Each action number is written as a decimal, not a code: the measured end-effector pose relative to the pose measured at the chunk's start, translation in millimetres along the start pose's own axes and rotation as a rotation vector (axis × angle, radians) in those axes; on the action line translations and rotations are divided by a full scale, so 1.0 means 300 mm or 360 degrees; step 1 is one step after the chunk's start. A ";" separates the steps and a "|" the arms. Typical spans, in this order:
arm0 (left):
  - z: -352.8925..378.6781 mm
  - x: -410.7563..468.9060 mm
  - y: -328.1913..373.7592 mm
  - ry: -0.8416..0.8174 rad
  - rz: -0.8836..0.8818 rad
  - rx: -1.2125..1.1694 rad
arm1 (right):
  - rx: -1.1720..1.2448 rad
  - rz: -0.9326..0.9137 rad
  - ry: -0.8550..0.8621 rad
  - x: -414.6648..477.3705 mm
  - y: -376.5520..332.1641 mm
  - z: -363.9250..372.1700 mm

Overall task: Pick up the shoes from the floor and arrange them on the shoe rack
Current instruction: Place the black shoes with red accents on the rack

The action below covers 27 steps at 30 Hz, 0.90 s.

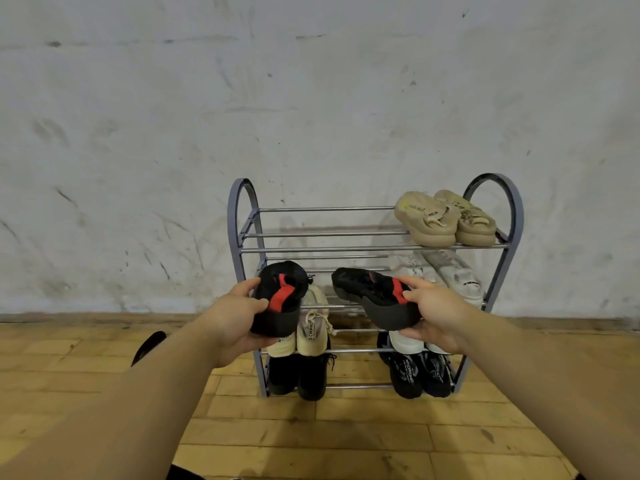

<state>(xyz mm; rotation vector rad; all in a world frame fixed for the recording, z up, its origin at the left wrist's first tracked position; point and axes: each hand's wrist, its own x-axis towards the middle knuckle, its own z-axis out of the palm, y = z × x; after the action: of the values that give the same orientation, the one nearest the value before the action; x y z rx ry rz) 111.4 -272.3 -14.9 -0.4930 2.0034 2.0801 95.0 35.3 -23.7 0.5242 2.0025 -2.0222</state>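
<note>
I hold a pair of black shoes with red stripes in front of the grey metal shoe rack. My left hand grips the heel of the left black shoe, toe pointing away. My right hand grips the heel of the right black shoe, which is tilted with its toe toward the left. Both shoes hover in the air at the height of the rack's second shelf. The left half of the top shelf is bare bars.
Tan slides sit on the top shelf at right. White sneakers are below them, cream sneakers on the left of the third shelf, black shoes along the bottom. A dark object lies on the wooden floor at left. A scuffed wall stands behind.
</note>
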 end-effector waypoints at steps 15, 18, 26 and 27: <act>0.121 0.334 -0.045 0.0095 0.0077 -0.0164 | 0.0433 -0.0189 0.0037 0.362 0.083 0.352; 0.125 0.407 -0.069 0.0114 0.0042 -0.0216 | 0.0393 -0.0207 0.0041 0.435 0.092 0.365; 0.123 0.521 -0.144 0.0526 0.0093 0.0890 | -0.0477 -0.0318 -0.0049 0.498 0.104 0.341; 0.127 0.524 -0.143 0.0532 0.0064 0.0944 | -0.0577 -0.0335 -0.0089 0.498 0.109 0.337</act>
<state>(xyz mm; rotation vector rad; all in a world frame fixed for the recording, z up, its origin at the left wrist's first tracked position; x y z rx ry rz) -20.8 -244.3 -113.4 -0.7099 2.6839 1.3698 -34.5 -55.0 -116.8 0.1848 2.3991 -1.6924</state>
